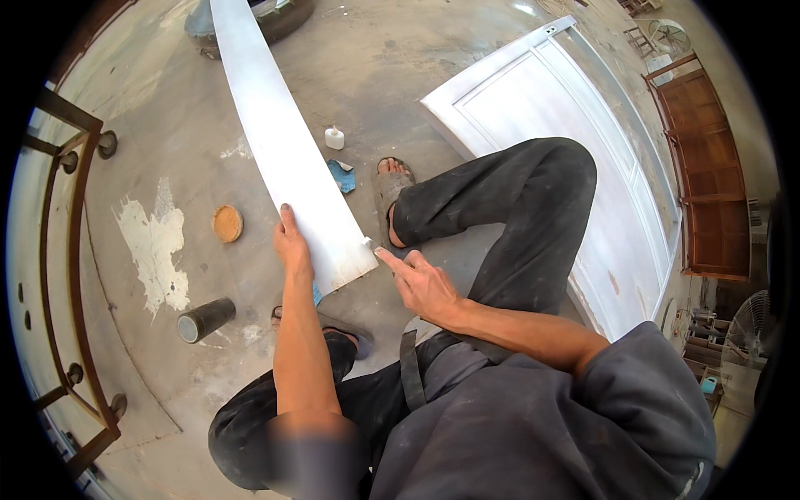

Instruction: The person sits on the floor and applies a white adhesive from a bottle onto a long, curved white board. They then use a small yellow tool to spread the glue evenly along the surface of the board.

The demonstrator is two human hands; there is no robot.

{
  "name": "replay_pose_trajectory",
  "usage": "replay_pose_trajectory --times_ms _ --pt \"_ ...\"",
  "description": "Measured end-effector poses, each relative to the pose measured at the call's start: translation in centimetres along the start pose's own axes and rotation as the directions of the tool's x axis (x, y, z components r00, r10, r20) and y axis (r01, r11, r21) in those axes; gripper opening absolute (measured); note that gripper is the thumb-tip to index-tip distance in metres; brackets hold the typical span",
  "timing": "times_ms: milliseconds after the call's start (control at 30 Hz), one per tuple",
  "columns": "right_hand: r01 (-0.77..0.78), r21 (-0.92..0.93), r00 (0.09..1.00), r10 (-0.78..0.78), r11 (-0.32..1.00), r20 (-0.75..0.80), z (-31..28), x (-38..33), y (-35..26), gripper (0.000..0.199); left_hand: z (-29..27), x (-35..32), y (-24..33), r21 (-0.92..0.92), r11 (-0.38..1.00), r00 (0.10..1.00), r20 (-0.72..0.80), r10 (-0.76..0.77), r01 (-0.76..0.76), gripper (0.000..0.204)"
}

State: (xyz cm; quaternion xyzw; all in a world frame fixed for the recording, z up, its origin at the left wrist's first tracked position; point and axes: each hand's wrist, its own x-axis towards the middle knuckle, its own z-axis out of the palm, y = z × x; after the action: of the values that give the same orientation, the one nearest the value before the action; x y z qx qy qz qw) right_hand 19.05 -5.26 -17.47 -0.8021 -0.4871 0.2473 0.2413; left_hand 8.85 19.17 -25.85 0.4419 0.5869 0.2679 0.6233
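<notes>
A long white board point(279, 142) slants from the far left toward me, its near end between my feet. My left hand point(292, 247) grips the board's left edge near that end, thumb uppermost; the other fingers are mostly hidden. At the right edge, close to the near corner, my right hand point(425, 287) is closed on a small putty knife point(372, 245), index finger stretched along it. White paste shows at its tip, against the board's edge. Most of the tool is covered by the hand.
The board's far end lies over a dark tyre point(287, 18). A white bottle point(334, 137) and blue sandpaper point(341, 176) lie right of it. Leftward are a round orange-filled lid point(227, 223), a dark cylinder point(206, 321) and a wheeled frame point(79, 275). A white panelled door point(533, 108) lies right.
</notes>
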Motion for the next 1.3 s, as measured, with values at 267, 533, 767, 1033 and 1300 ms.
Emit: replay_pose_trajectory --times_ms 267,533,767,1033,1300 --pt "-0.016 0.026 0.998 0.018 1.0 -0.057 -0.3 0.3 0.0 0.061 2.2 -1.0 0.6 -0.044 0.998 0.999 0.04 -0.032 0.033 0.075" --pt "-0.044 0.024 0.998 0.045 0.999 -0.033 -0.5 0.5 0.4 0.061 2.0 -0.9 0.7 0.032 0.999 0.999 0.047 -0.019 0.017 0.075" --pt "-0.058 0.033 0.997 0.059 0.998 -0.058 -0.4 0.8 0.8 0.061 2.0 -0.5 0.1 0.06 0.998 0.999 0.028 0.031 -0.033 0.074" --pt "-0.047 -0.023 0.998 0.046 0.999 -0.04 -0.7 1.2 0.8 0.059 2.2 -0.7 0.2 0.09 0.995 0.998 0.039 0.044 -0.047 0.074" --pt "-0.03 -0.052 0.998 0.026 0.998 -0.065 -0.2 1.4 1.0 0.056 2.2 -1.6 1.3 0.127 0.991 0.999 0.027 0.041 -0.044 0.074"
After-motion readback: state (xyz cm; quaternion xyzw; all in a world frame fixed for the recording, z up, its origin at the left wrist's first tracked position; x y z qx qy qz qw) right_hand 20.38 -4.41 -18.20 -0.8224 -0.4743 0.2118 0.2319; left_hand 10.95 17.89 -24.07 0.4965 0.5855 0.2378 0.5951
